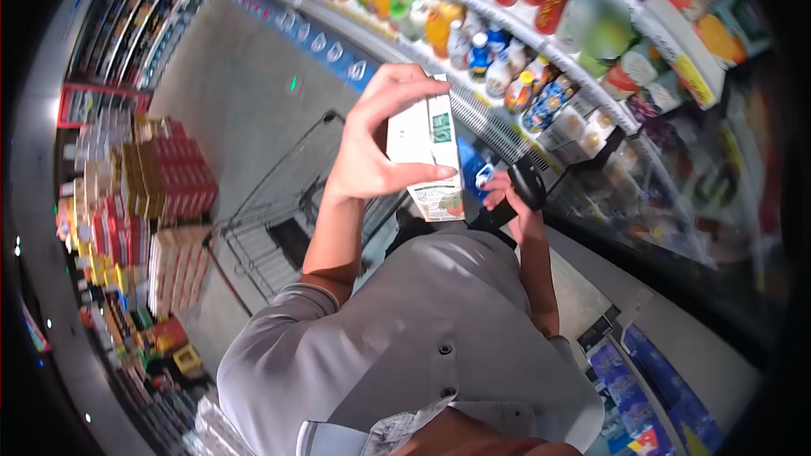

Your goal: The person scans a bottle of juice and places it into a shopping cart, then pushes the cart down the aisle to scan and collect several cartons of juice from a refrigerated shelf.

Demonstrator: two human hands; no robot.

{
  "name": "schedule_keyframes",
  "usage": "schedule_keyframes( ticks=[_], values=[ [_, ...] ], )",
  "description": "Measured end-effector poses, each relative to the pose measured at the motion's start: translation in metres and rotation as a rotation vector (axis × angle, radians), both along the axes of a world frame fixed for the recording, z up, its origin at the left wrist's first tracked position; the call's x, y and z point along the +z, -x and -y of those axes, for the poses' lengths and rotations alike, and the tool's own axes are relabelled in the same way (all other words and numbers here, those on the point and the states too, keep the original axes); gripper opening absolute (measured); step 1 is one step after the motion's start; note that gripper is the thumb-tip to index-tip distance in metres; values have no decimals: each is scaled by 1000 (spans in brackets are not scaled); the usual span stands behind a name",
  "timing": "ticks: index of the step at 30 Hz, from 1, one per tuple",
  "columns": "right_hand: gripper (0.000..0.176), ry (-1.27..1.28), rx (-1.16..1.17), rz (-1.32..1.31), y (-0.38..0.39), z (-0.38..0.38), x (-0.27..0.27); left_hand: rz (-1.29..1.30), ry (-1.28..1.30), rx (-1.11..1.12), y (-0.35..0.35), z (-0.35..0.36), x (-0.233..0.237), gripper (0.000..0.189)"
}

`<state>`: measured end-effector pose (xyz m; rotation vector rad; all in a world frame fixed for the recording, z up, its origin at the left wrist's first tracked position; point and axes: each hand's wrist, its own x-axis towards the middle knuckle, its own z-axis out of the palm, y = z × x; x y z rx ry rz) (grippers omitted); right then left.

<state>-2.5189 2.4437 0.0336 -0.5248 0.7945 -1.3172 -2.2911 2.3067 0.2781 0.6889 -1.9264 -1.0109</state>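
My left hand [367, 139] is raised in front of my chest, its thumb and fingers closed on the edges of a white carton [443, 131]. Green print shows on the carton's narrow side, and a small picture is near its lower end. Lower and to the right, my right hand [511, 203] has its fingers around a black handheld scanner [529, 182]. The scanner's rounded head shows, while part of its handle is hidden by the hand. A blue patch [483, 171] lies behind, between the carton and the scanner.
A wire shopping cart [279, 232] stands at the left on the grey floor [232, 76]. Refrigerated shelves with several bottles [479, 57] and packs [579, 131] run along the upper right. Stacked boxes [169, 173] are at far left. Blue packages [629, 388] lie at lower right.
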Motion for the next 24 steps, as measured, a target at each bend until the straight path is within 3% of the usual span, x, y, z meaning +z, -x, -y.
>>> schedule_keyframes(
  ticks=[2, 7, 9, 10, 11, 13, 15, 17, 18, 20, 21, 23, 24],
  values=[
    [53, 8, 107, 194, -27, 13, 23, -110, -78, -5, -35, 11, -17, 81],
    [65, 74, 261, 113, -98, 38, 23, -419, -216, 39, -109, 21, -42, 89],
    [67, -49, 398, 558, -123, 45, 25, -553, -245, 78, -139, 17, -46, 91],
    [71, 53, 433, 529, -139, 55, 64, -591, -254, 111, -152, 15, -48, 89],
    [71, 29, 478, 519, -150, 60, 60, -632, -264, 145, -166, 12, -51, 88],
    [72, 225, 473, 318, -169, 63, 38, -786, -404, 75, -195, 3, -59, 91],
    [66, 19, 504, 490, -177, 57, -3, -742, -476, 206, -217, -12, -51, 103],
    [65, -1, 627, 690, -191, 66, -9, -877, -417, 292, -233, -26, -67, 104],
    [65, -17, 679, 676, -201, 67, -3, -940, -418, 349, -239, -35, -73, 103],
    [64, -129, 557, 308, -223, 67, 21, -1015, -410, 345, -261, -56, -89, 90],
    [64, -132, 589, 294, -232, 73, 27, -1035, -391, 370, -268, -65, -90, 90],
    [65, 94, 580, -63, -257, 81, 38, -1158, -558, 578, -283, -88, -91, 75],
    [64, 139, 573, -123, -272, 86, 46, -1151, -615, 613, -293, -98, -94, 64]
  ],
)
